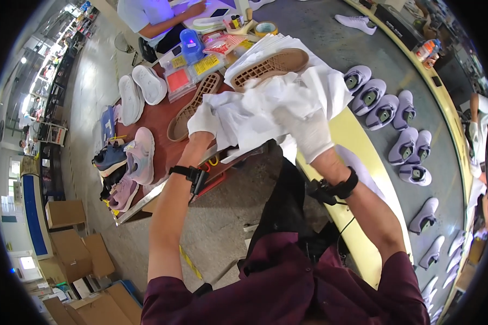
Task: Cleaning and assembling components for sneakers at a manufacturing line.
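White paper (265, 105) fills both of your hands. Your left hand (203, 120) wears a white glove and pinches the paper at its left edge. Your right hand (308, 135) wears a white glove too and grips the paper from below on the right side. Your two hands are apart, with the crumpled paper between them. A shoe (270, 66) lies upside down on top of the paper, and its tan sole shows a grid pattern. The paper wraps part of the shoe, which sits just above your hands.

Under the paper is a dark red tabletop (157, 122). Left of the paper a loose brown sole (192, 105) lies on the tabletop. Farther left of the paper are two white shoes (141, 92), and below them a pink shoe (141, 154) next to a dark blue shoe (109, 158). Above the paper sits a roll of tape (265, 27), with another person's arm (171, 16) near it. Right of the paper, rows of pale purple shoes (379, 105) rest on a grey belt (444, 162). Cardboard boxes (73, 238) stand on the floor, far below and left of the paper.
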Demonstrator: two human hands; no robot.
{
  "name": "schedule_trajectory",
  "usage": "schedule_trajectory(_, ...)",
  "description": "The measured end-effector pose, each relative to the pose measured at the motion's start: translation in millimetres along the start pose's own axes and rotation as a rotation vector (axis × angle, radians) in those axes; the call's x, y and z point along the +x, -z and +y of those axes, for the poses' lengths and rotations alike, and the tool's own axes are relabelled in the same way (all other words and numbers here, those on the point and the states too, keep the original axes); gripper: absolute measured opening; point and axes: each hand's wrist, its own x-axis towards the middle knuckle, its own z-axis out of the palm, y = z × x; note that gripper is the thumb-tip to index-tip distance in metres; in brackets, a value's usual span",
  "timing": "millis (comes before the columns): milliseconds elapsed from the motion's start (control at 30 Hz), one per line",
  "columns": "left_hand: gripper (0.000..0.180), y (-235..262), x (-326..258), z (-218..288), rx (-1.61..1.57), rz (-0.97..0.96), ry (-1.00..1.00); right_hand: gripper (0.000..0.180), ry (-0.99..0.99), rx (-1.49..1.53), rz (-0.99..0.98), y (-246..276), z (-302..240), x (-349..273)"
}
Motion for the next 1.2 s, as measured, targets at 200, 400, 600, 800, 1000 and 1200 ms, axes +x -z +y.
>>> schedule_trajectory(200, 0.018, 43, -26, 35, -0.538, 0.343, -0.103, 0.025, -0.020, 0.334, 0.140, 48, 11, -31)
schedule_trajectory(400, 0.017, 55, -2, 26, -0.417, 0.466, 0.009, 0.029, -0.024, 0.281, 0.122, 40, 14, -54)
schedule_trajectory(600, 0.012, 80, -57, 95, -0.836, 0.202, -0.181, 0.039, -0.043, 0.151, 0.097, 40, 20, -66)
schedule_trajectory(800, 0.015, 127, -175, 158, -0.826, -0.359, -0.269, 0.023, 0.140, -0.510, -0.006, 33, 14, -85)
schedule_trajectory(1000, 0.061, 43, -233, 106, -1.139, -0.711, -0.217, 0.012, 0.043, -0.169, 0.317, 69, 32, -153)
schedule_trajectory(1200, 0.029, 38, -283, 217, -1.087, -0.924, -0.118, 0.022, -0.434, 0.336, 0.124, 90, 23, -248)
